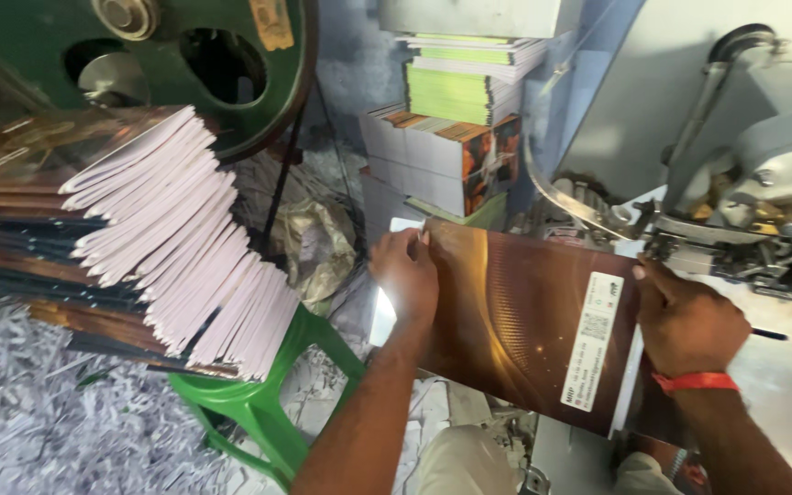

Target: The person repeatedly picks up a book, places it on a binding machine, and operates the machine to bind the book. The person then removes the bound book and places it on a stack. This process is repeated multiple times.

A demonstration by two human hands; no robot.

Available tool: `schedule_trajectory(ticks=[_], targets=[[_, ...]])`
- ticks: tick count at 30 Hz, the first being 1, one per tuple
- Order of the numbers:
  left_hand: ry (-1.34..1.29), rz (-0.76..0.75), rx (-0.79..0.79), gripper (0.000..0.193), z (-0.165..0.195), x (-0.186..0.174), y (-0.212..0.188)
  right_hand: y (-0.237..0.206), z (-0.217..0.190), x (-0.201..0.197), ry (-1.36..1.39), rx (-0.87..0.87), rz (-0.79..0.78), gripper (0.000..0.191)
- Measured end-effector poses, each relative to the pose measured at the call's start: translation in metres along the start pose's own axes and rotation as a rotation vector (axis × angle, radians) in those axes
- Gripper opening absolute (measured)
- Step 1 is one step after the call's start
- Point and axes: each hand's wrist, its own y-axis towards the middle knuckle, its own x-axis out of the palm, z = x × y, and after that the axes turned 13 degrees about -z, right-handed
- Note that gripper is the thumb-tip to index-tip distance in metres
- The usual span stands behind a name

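The person holds a shiny brown booklet (515, 316) flat between both hands, just in front of the grey machine (753, 183). The left hand (405, 275) grips the far left edge, its fingers curled tight over the cover. The right hand (685, 321), with a red band (697, 381) on the wrist, pinches the right edge, thumb on top beside a white label (593, 339). That edge sits close to the metal mouth of the machine. It looks to me like the booklet is being lined up at the machine, not yet pushed in. A good next move would need both hands to keep it straight and flat, with fingers well back from the metal parts. On the left, a tall leaning stack of booklets (158, 238) rests on a green plastic stool (258, 394). Paper scraps (38, 412) cover the floor.
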Motion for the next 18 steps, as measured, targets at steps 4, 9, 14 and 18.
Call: schedule_trajectory(ticks=[4,9,14,18], targets=[[0.341,-0.592,0.341,0.014,0.037,0.004,0.017,0.001,-0.004,-0.010,0.000,0.002,0.009,0.023],[0.006,-0.409,0.631,0.035,0.049,0.012,0.002,0.004,-0.009,-0.010,0.035,-0.006,-0.007,0.023],[-0.009,-0.445,0.580,0.031,0.034,0.027,0.005,0.010,-0.013,-0.001,0.000,-0.008,-0.006,0.021],[-0.006,-0.442,0.557,0.030,0.022,0.030,0.009,0.012,-0.017,0.010,-0.022,-0.058,0.004,0.021]])
